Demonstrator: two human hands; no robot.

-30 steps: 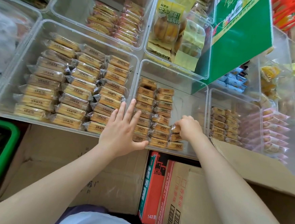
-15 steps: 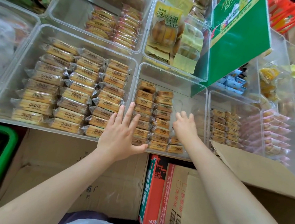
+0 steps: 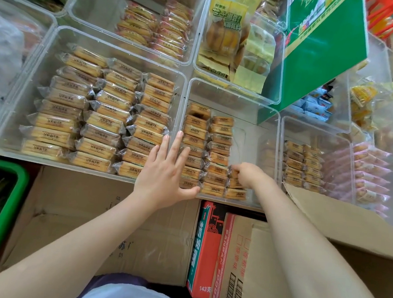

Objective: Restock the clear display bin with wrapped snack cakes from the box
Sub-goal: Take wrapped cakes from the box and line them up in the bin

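Pinching a wrapped snack cake [image 3: 232,173] at the third row's far end, low in the clear display bin [image 3: 259,120] at frame centre, my right hand [image 3: 247,175] sits nearest the gap, long axis left-right, while my left hand [image 3: 165,177] lies flat, fingers spread, against the front wall.

The clear display bin [image 3: 259,111] is a see-through plastic tub, open on top. Inside, wrapped snack cakes [image 3: 195,134], golden-brown blocks in clear film, lie flat in two long rows along its left side, with a short third row [image 3: 235,194] begun at the near wall. Its right half is bare.

The brown cardboard box [image 3: 340,216] sits below, flap open.
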